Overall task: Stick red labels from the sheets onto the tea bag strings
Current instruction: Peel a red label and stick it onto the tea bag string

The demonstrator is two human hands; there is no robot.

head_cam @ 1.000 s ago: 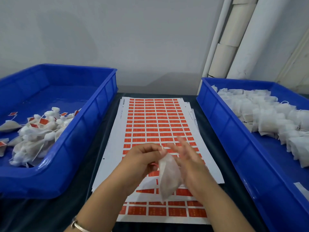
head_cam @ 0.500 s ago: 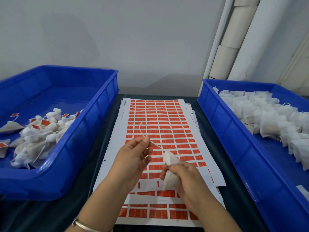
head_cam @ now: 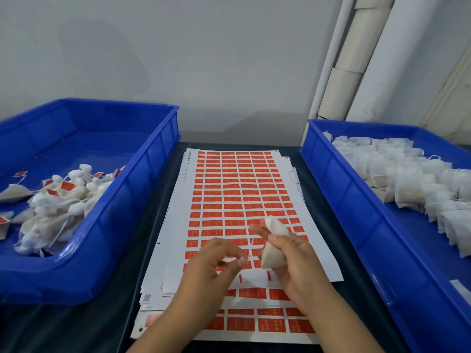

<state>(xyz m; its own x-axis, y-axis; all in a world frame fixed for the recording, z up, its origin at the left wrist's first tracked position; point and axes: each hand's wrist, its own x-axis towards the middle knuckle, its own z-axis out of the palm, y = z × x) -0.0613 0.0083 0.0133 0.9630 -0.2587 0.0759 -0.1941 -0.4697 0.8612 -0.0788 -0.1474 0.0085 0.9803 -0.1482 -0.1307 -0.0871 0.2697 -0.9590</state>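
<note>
Dark tabletop (head_cam: 132,250) meets a pale grey wall beyond the hands. The right hand (head_cam: 297,266) grips a white mesh tea bag (head_cam: 274,242) above the stacked white sheets of red rectangular labels (head_cam: 237,189). Just beside it, the left hand (head_cam: 211,266) hovers over the sheets, its fingers loosely curled; whether they pinch the string cannot be told. A blue plastic bin of labelled bags (head_cam: 119,212) stands left of the hands, a blue plastic bin of unlabelled bags (head_cam: 339,179) to their right.
</note>
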